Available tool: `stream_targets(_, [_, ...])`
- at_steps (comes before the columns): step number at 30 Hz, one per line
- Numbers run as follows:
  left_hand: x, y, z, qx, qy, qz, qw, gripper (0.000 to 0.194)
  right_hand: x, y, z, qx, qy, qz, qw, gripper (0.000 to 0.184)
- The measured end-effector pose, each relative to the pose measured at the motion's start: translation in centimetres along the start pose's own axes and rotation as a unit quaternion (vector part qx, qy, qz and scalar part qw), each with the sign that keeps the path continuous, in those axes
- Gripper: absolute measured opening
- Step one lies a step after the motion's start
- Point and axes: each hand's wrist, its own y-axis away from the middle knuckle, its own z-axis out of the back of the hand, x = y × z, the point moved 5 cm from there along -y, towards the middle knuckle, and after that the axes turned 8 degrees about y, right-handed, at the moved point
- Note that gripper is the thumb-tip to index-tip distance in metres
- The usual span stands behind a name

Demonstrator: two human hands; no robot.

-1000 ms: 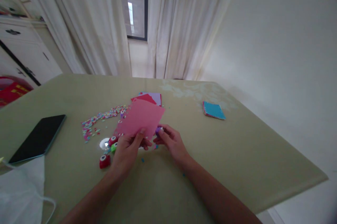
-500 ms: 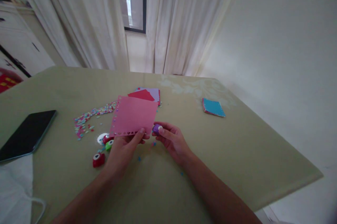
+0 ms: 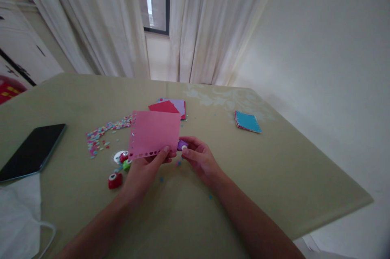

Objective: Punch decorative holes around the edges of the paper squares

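My left hand (image 3: pixel 149 167) pinches the lower edge of a square sheet of pink paper (image 3: pixel 156 131), thumb in front. Small punched shapes run along the sheet's left and bottom edges. Between the thumb and fingers of my right hand (image 3: pixel 199 159) is a small purple craft punch (image 3: pixel 182 145), which meets the sheet's lower right edge; whether the paper is inside its slot I cannot tell. Left of my left hand lie a red punch (image 3: pixel 115 180), a green punch (image 3: pixel 127 165) partly hidden by the hand, and another red punch (image 3: pixel 123 156).
Colourful paper confetti (image 3: pixel 106 131) trails across the table (image 3: pixel 243 169) at left. Behind the pink sheet lie red and lilac papers (image 3: pixel 178 106). A blue-topped paper stack (image 3: pixel 248 121) sits at right. A black phone (image 3: pixel 33 149) and a white face mask (image 3: pixel 20 218) lie at far left.
The purple punch has come up against the pink sheet's right edge, where a small gap showed before. The pink sheet has tilted slightly and shifted a little left.
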Motion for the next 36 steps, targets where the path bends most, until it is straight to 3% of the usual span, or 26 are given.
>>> stream_targets(11, [0.2, -0.3, 0.4, -0.018, -0.018, 0.000, 1.000, 0.043, 0.2, 0.2, -0.2, 0.012, 0.024, 0.006, 1.000, 0.046])
stream_targets(21, [0.5, -0.7, 0.4, -0.004, -0.025, -0.061, 0.998, 0.040, 0.1, -0.1, 0.1, 0.016, 0.061, 0.023, 0.998, 0.045])
stream_targets(30, [0.3, -0.9, 0.1, 0.011, -0.033, -0.081, 0.996, 0.032, 0.0, 0.0, -0.3, 0.042, 0.076, 0.012, 0.996, 0.046])
stream_targets(36, [0.6, -0.9, 0.0, 0.030, -0.040, -0.079, 0.996, 0.034, -0.2, 0.0, 0.0, 0.023, 0.062, -0.012, 0.998, 0.041])
